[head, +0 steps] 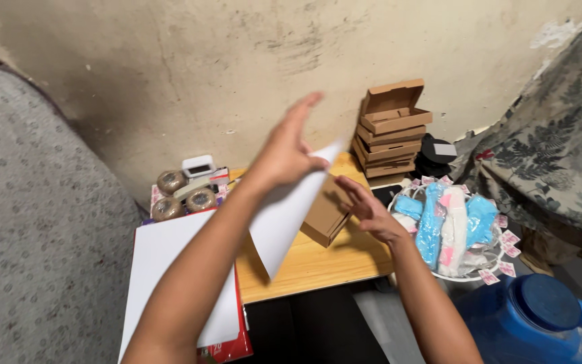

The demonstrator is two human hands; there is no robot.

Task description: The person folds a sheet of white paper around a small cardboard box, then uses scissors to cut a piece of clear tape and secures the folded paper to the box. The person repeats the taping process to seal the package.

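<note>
Left hand (285, 152) blurred, white sheet (283, 216) half hiding brown box (328, 212)

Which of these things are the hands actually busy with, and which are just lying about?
In hand:
- left hand holding a white sheet
- right hand at a flat cardboard box

Lying about:
- stack of cardboard boxes
- tape rolls
- basket of blue and pink packets
- blue jug
- white sheets

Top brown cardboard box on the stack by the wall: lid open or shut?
Open. The top brown cardboard box has its lid flap standing up against the wall, above the closed flat boxes stacked under it.
</note>
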